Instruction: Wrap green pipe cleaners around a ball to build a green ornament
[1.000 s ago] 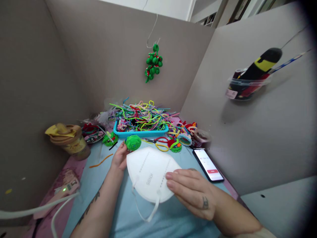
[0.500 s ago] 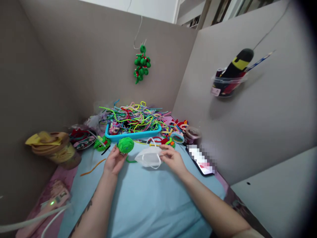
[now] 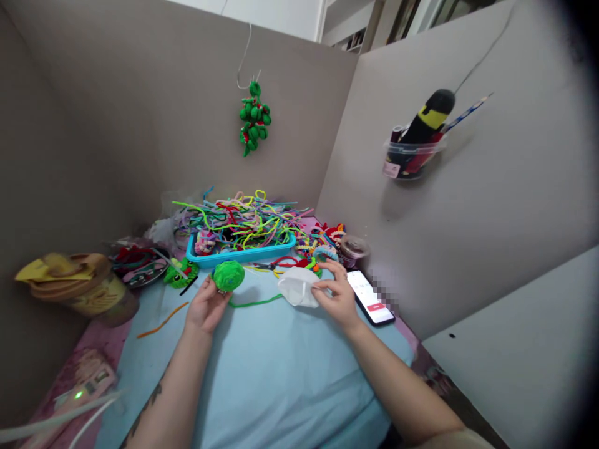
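My left hand [image 3: 209, 305] is closed round the underside of a fuzzy green ball made of pipe cleaner [image 3: 228, 275], held above the blue cloth [image 3: 262, 362]. To the right, my right hand [image 3: 337, 296] pinches the edge of a white face mask [image 3: 297, 287] between thumb and fingertips. Between the hands a green pipe cleaner [image 3: 256, 304] runs across the cloth, one end beneath the mask. A green frog-like figure [image 3: 180, 272] lies left of my left hand, and an orange pipe cleaner [image 3: 162, 320] lies nearer to me.
Behind the hands stands a blue tray [image 3: 241, 254] heaped with pipe cleaners. A phone [image 3: 372, 298] lies at right, near a round tub [image 3: 354, 248]. At left are a brown cup [image 3: 88, 287] and a pink power strip [image 3: 87, 386]. Green figures [image 3: 255, 118] hang on the wall.
My right hand has carried the mask a little to the right, away from the green ball. More of the green pipe cleaner shows. The camera view has shifted slightly right.
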`<state>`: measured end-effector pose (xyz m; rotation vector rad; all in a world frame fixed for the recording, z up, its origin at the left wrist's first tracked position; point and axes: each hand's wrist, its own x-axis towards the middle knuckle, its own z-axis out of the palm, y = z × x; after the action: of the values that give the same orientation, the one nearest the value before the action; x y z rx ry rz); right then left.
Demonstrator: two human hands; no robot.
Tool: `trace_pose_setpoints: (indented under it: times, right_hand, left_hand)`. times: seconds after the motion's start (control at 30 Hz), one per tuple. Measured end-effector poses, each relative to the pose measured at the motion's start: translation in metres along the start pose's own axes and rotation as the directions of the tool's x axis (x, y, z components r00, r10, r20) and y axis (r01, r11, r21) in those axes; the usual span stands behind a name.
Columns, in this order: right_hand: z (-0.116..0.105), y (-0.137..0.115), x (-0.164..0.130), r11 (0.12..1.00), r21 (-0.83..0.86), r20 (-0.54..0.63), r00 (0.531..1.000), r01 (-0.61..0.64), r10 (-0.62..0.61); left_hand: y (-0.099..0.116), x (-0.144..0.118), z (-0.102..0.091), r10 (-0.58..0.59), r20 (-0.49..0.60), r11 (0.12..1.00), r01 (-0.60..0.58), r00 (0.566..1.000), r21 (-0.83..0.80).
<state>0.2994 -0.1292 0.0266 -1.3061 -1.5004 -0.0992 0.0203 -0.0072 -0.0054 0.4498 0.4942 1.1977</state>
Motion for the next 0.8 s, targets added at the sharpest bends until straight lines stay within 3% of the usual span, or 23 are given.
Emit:
trace_pose_setpoints:
  times: [0.1,0.17,0.5,0.57,0.67,0.8]
  right_hand:
    - [-0.004,-0.009,0.001,0.981,-0.059,-0.042,0.981,0.187,-0.19]
    - [-0.006,-0.014,0.002,0.966,-0.075,-0.048,0.966,0.249,-0.253]
    - [-0.003,-0.018,0.0,0.951,-0.076,-0.055,0.951,0.299,-0.303]
    - [-0.001,-0.02,-0.002,0.962,-0.031,-0.038,0.961,0.271,-0.272]
    - [0.002,-0.026,-0.001,0.987,0.108,-0.032,0.992,0.123,-0.12]
    - [0.004,-0.036,0.002,0.966,0.259,-0.026,1.0,-0.006,0.013]
  left_hand:
    - [-0.001,0.0,0.001,0.008,0.004,1.0,-0.008,1.0,0.005]
    - [-0.002,0.0,0.002,0.008,0.011,1.0,-0.009,1.0,0.017]
    - [-0.001,0.0,0.003,0.035,-0.037,0.997,-0.033,0.999,0.073]
    - [-0.003,-0.001,0.005,0.062,-0.073,0.988,-0.051,0.995,0.149]
    - [-0.007,-0.002,0.006,0.079,-0.08,0.969,-0.058,0.994,0.239]
    - [-0.01,-0.002,0.006,0.061,-0.07,0.967,-0.042,0.996,0.251]
